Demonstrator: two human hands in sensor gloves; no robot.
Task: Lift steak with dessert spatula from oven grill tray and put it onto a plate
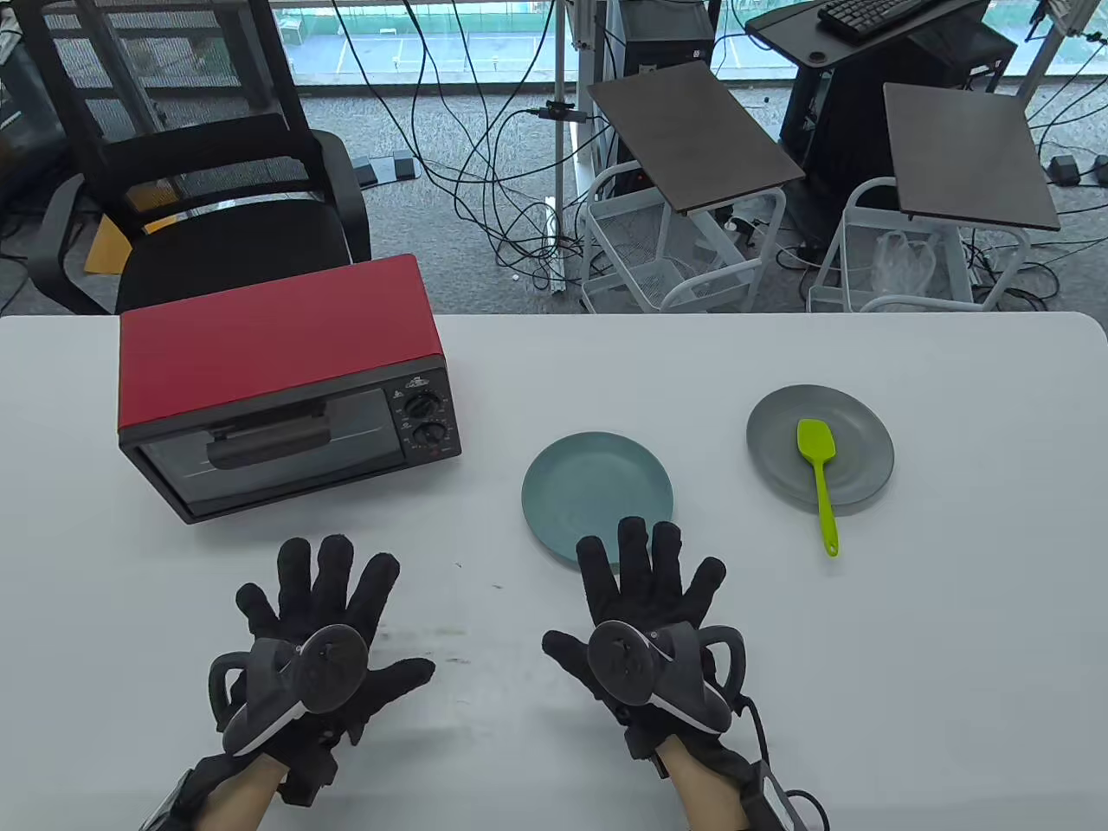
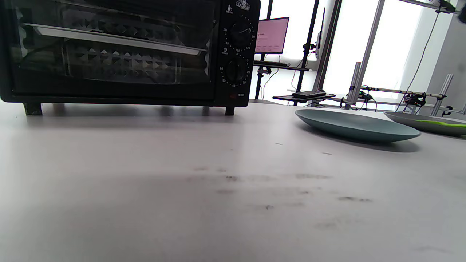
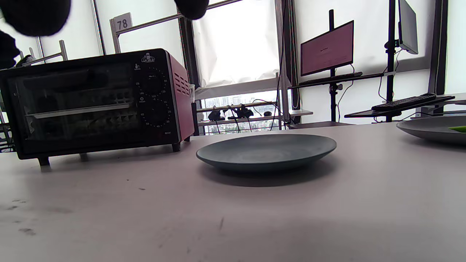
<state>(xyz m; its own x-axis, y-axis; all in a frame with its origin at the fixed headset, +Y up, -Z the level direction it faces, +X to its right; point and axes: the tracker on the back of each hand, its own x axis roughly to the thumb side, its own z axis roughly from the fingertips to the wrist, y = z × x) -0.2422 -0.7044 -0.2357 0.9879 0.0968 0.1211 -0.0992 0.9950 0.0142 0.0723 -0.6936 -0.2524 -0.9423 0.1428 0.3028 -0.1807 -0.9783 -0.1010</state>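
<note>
Resting flat and spread, the left hand point(image 1: 316, 636) and right hand point(image 1: 645, 623) hold nothing. Only the table view shows the lime-green silicone dessert spatula point(image 1: 819, 472) whole, on the grey round plate point(image 1: 857, 415), well right of both. Wrist views show a tray inside the shut red-and-black toaster oven point(image 2: 120, 51); I cannot see steak.

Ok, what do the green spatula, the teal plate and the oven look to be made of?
Green spatula: probably silicone, uniformly bright and matte.
Teal plate: matte plastic or melamine, perhaps glazed ceramic; thin rim, no gloss.
Oven: red painted sheet metal, with a dark glass door that reflects light.

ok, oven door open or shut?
Shut. The oven door sits flush against the front, handle up, tray visible only through the glass in both wrist views.
</note>
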